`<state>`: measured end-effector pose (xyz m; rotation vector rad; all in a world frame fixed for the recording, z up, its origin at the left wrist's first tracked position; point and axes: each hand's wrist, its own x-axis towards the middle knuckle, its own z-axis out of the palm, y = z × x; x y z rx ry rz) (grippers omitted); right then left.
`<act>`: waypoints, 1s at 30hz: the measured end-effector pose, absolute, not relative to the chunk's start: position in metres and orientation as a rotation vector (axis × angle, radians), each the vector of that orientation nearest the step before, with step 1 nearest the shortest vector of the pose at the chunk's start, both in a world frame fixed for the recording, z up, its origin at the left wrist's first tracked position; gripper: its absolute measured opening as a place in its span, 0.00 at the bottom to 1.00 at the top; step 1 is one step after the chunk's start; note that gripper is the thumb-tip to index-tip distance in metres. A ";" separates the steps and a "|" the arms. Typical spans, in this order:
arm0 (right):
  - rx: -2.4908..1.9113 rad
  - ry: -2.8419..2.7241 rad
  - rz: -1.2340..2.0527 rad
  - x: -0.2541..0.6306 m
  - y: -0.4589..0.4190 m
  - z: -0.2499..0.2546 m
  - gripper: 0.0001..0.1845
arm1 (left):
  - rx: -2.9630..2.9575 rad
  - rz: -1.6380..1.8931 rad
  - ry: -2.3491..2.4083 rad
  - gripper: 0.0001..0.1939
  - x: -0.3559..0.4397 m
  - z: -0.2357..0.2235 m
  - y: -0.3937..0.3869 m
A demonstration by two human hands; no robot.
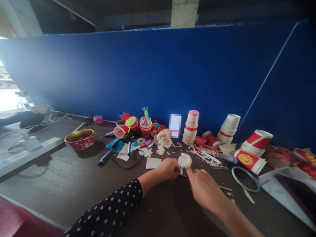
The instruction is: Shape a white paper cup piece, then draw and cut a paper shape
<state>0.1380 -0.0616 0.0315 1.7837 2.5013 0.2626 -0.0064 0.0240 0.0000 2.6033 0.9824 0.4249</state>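
Note:
Between my two hands lies a small round white paper piece (184, 160) with a ruffled, yellowish edge at its right. A narrow pale strip (181, 171) runs down from it toward me. My left hand (169, 169) is closed, its fingers curled in beside the strip; what they pinch is hidden. From the other side, my right hand (202, 185) has its index fingertip at the piece's lower edge, the other fingers folded and the thumb out of sight. A white paper rectangle (153, 163) lies left of my left hand.
Paper cups (190, 131) stand stacked behind, near a blue partition (148, 72). Paper scraps, markers (105, 156) and a ruffled paper flower (163, 138) clutter the middle. A red-gold bowl (80, 141) and power strip (46, 144) are left; a tape ring (245, 179) is right.

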 end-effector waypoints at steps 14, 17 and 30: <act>1.739 2.468 0.263 0.138 -0.059 0.031 0.20 | 2.597 0.438 0.996 0.07 -0.008 0.000 0.025; 1.742 2.449 0.248 0.137 -0.059 0.032 0.21 | 2.592 0.436 1.008 0.07 -0.008 0.000 0.025; 1.681 2.435 0.245 0.133 -0.059 0.032 0.26 | 2.605 0.565 0.997 0.12 -0.010 -0.003 0.026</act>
